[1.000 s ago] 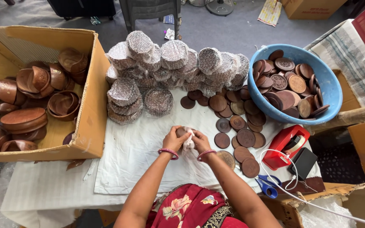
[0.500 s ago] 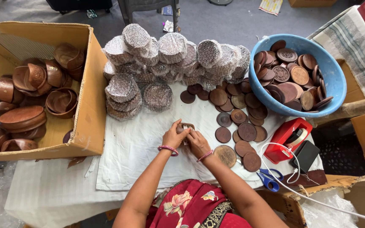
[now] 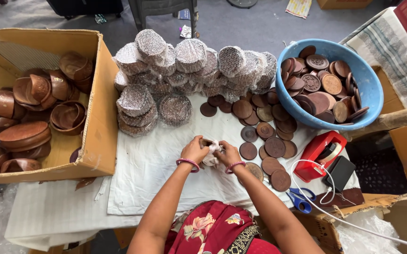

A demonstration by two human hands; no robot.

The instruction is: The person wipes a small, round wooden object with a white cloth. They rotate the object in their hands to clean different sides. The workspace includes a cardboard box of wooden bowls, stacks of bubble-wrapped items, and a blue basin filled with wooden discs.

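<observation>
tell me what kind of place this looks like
Probably a small handicraft packing workshop. Both hands hold a brown wooden disc in white wrap over a cloth-covered table. Around them are wrapped bundles, a blue basin of carved discs, and a cardboard box of wooden bowls.

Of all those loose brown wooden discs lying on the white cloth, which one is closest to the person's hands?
The large pale disc just beside the right hand, partly hidden under the wrist. It is lighter and wider than the darker discs lying farther off toward the blue tub.
</observation>
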